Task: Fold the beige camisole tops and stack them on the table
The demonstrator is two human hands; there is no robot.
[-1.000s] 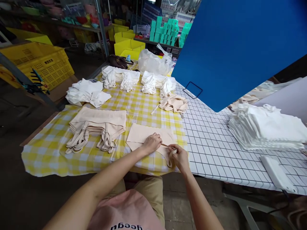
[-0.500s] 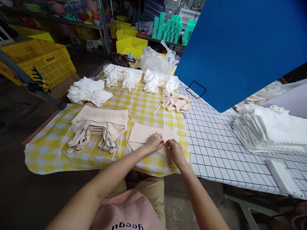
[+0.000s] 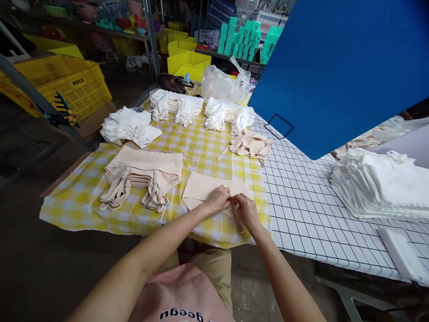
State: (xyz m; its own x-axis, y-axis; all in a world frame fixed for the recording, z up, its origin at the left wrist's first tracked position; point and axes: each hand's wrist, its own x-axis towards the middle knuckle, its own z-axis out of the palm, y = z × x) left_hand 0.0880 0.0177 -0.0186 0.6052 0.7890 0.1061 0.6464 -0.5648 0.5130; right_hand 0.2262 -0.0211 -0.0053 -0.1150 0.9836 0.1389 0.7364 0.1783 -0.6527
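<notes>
Slippage looks the main risk, IMO: the thin, narrow beige strap (image 3: pixel 240 223) hanging below the R hand (image 3: pixel 245 207) could spring loose or twist if the pinch slackens, esp. w/ so little to hold. R thumb & fingertips are together, apparently clamped on the strap, tho it's blurred there. L hand (image 3: pixel 219 198) rests on the flat, pale-beige fabric garment (image 3: pixel 198 186), fingers curled close together; can't tell if they're clamped on anything. Tips of both hands nearly meet. If L pressure eased while R pulled, the garment might skid or crease; a wide L elbow swing might drag the neat stack of folded beige garments w/ looped straps (image 3: pixel 145 163) just to its left.

Garment's location: near the front edge of the yellow-and-white checked tablecloth (image 3: pixel 198 153), under both hands. Looks matte, smooth, plain; wide band across the top, slightly wavy upper edge, a line running across below it, L side slanting inward at the bottom. R part mostly hidden by hands. No obvious stains AFAICT.
</notes>
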